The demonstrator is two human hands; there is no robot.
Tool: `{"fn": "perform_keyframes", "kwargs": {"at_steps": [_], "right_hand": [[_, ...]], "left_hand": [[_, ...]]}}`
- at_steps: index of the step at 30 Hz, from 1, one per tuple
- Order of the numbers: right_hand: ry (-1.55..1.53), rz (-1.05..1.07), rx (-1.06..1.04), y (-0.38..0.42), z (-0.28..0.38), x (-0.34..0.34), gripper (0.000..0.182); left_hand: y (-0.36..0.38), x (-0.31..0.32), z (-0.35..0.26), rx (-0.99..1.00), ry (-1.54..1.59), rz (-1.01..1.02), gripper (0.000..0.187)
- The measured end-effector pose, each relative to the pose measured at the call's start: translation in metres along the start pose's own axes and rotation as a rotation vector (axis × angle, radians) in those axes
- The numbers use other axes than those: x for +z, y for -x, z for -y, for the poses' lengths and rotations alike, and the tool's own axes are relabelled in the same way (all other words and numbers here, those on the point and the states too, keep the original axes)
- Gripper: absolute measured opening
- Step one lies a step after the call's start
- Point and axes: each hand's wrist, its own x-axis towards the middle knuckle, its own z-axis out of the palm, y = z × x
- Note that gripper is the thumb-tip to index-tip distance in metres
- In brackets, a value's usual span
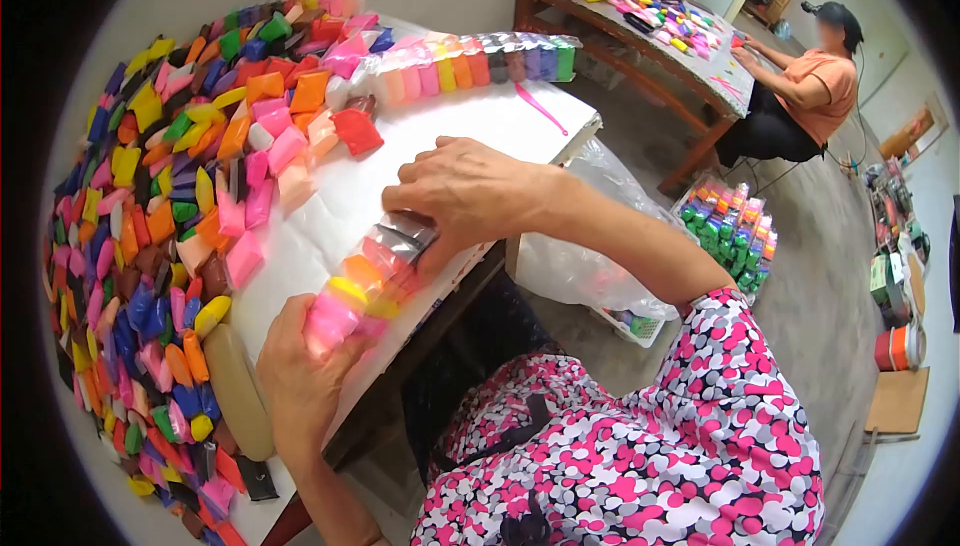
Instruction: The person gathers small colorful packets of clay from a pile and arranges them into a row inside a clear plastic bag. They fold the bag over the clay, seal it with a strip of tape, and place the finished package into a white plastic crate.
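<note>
Between my two hands, over the front edge of the white table, lies a clear plastic pack of coloured modelling clay packets [362, 272], with pink, yellow, orange and dark pieces in a row. My left hand [305, 361] is closed around its near, pink end. At the far end, by the dark and silvery pieces, the fingers of my right hand [465, 191] curl over the pack. A large heap of loose clay packets [180, 216] covers the table's left side. Behind my right hand rests a long filled pack [470, 68] in clear wrap.
A pink plastic stick [541, 109] lies by the table's corner [585, 126]. A tan oblong block [238, 391] sits beside the heap. On the floor are a plastic-lined crate [615, 321] and stacked filled packs [728, 231]. Another person [815, 86] sits at a second heaped table [620, 16].
</note>
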Motion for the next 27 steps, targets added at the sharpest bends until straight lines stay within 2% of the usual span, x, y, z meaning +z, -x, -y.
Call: {"fn": "perform_keyframes", "kwargs": {"at_steps": [2, 5, 6, 10, 13, 17, 18, 21, 22, 26, 27], "right_hand": [[-0.002, 0.013, 0.059, 0.012, -0.015, -0.01, 0.055], [-0.107, 0.148, 0.265, 0.02, -0.028, -0.027, 0.061], [-0.153, 0.096, 0.253, 0.024, -0.039, -0.02, 0.061], [-0.494, 0.121, 0.357, 0.043, -0.072, -0.007, 0.059], [-0.592, -0.303, 0.299, 0.072, -0.069, 0.002, 0.061], [-0.722, -0.502, 0.202, 0.073, -0.05, 0.004, 0.054], [-0.787, -0.493, 0.166, 0.069, -0.048, 0.006, 0.044], [-0.918, -0.396, 0.147, 0.058, -0.065, 0.018, 0.035], [-1.031, -0.424, 0.129, 0.054, -0.066, 0.025, 0.024], [-1.16, -0.477, 0.164, 0.049, -0.071, 0.04, 0.015], [-1.21, -0.477, 0.173, 0.048, -0.072, 0.043, 0.013]], "left_hand": [[0.001, 0.0, 0.003, -0.013, 0.039, 0.007, 0.049], [0.0, 0.002, 0.009, 0.023, 0.045, -0.001, 0.048], [0.0, 0.001, 0.008, 0.013, 0.057, 0.012, 0.047], [0.001, -0.003, 0.004, -0.03, 0.08, 0.036, 0.047], [0.004, -0.004, 0.007, 0.002, 0.039, 0.019, 0.051], [0.007, -0.005, 0.001, 0.029, 0.027, 0.012, 0.055], [0.007, -0.004, 0.004, 0.037, 0.041, 0.01, 0.055], [0.007, -0.005, 0.009, 0.036, 0.06, 0.01, 0.056], [0.007, -0.006, 0.006, 0.016, 0.053, 0.018, 0.055], [0.009, -0.001, 0.017, 0.035, 0.18, -0.011, 0.055], [0.011, -0.003, 0.019, -0.016, 0.204, -0.015, 0.055]]}}
